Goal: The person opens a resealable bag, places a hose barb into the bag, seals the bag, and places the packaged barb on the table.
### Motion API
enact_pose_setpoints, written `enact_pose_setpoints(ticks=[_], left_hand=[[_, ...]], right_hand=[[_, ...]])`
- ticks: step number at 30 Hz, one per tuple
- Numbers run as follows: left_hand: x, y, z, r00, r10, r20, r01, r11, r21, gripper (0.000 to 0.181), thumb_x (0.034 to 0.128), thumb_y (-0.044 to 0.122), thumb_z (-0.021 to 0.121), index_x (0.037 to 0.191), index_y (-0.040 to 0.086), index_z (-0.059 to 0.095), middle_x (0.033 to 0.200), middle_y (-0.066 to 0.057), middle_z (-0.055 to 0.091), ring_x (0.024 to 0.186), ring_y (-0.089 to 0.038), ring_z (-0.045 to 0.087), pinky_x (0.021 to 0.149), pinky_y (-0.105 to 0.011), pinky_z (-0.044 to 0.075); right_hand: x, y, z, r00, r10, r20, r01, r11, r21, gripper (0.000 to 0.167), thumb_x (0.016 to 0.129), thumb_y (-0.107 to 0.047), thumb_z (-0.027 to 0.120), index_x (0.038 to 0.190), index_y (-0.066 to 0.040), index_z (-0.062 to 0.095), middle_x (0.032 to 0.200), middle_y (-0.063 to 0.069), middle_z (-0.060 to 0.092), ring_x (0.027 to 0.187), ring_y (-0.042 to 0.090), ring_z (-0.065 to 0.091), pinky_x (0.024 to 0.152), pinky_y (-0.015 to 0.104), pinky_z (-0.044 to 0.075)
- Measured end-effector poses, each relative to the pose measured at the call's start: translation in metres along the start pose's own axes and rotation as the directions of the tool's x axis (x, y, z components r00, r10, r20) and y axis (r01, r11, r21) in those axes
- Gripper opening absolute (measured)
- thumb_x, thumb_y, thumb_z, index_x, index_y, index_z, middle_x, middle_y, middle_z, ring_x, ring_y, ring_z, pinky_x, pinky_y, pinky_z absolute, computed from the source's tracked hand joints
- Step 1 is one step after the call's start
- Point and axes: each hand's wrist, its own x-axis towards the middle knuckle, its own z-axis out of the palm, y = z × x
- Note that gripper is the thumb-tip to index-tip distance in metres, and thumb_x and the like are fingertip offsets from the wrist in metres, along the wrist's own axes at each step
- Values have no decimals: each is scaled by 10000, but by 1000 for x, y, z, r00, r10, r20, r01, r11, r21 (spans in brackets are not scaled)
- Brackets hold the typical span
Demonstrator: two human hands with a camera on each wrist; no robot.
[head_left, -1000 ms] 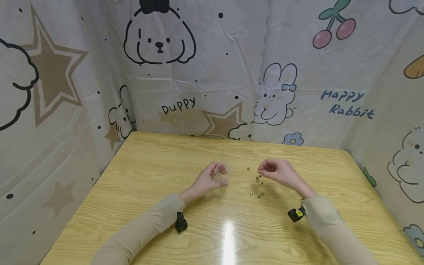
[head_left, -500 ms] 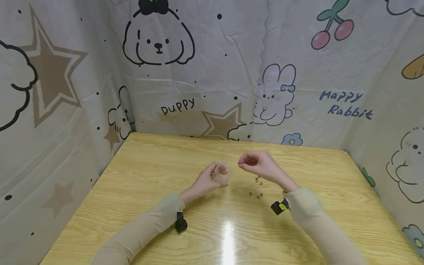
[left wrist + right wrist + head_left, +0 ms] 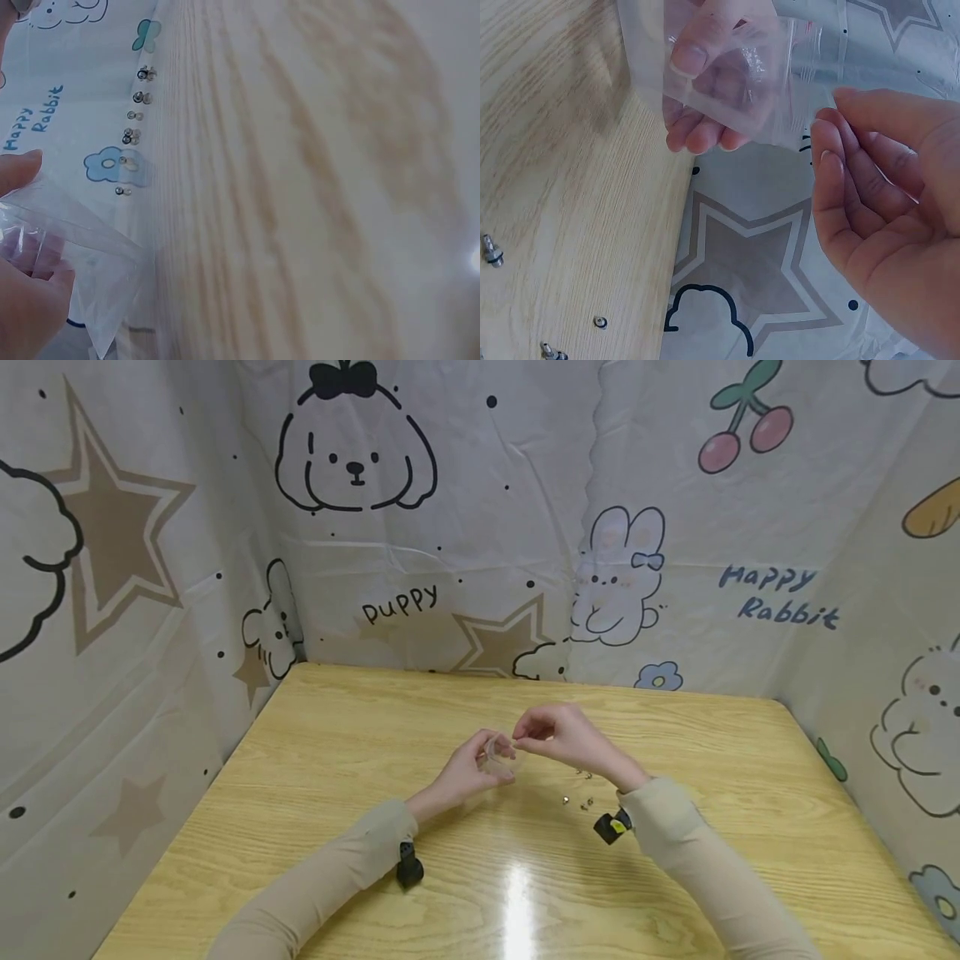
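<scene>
The clear zip bag (image 3: 750, 67) was above the table (image 3: 375, 718), gripped by the left hand (image 3: 463, 768) with thumb and fingers on opposite faces, seemingly to steady it and present its mouth to the right hand (image 3: 561, 733). That hand's thumb and fingertips were drawn close at the mouth; whether they pinched anything could not be told. Small metal fittings (image 3: 492, 250) lay scattered to the bag's right, probably there for the right hand's easy reach.

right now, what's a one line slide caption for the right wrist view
Left hand holds a clear plastic bag, right hand by its edge, small metal fittings lying on the table.
</scene>
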Motion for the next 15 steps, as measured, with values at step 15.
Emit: enact_pose_setpoints(ticks=[15], left_hand=[[1, 0, 1, 1000, -18, -13, 18, 1000, 11, 489, 859, 34, 750, 1286, 6, 514, 1287, -212, 630, 1273, -348, 559, 1190, -588, 323]], right_hand=[[-11, 15, -12, 992, 95, -78, -92, 995, 40, 70, 920, -138, 705, 971, -94, 726, 924, 47, 738, 813, 107, 670, 758, 208, 589]])
